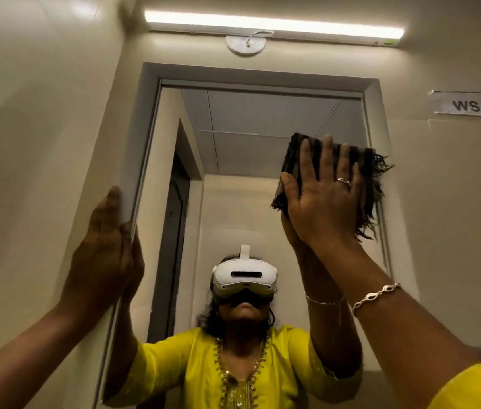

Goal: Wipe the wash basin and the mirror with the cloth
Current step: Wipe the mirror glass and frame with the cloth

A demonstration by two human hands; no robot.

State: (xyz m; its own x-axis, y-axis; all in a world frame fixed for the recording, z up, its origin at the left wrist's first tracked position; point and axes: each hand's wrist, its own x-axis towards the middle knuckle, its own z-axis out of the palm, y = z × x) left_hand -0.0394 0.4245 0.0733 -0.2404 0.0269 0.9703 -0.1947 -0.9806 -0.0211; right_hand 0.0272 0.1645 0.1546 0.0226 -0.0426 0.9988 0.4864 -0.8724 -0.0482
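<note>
The mirror (248, 137) hangs on the wall in a grey frame (144, 128) and fills the middle of the view. My right hand (322, 202) presses a dark folded cloth (292, 152) flat against the glass near its upper right, fingers straight and spread. The cloth's frayed fringe (376, 178) sticks out to the right of the hand. My left hand (100, 249) rests upright on the frame's left edge, fingers straight. The wash basin is out of view.
A tube light (274, 23) glows above the mirror. A paper label reading WS 13 (475, 106) is stuck on the wall at the right. A cream wall (26, 143) closes the left side. The glass reflects a person in yellow with a white headset (245, 276).
</note>
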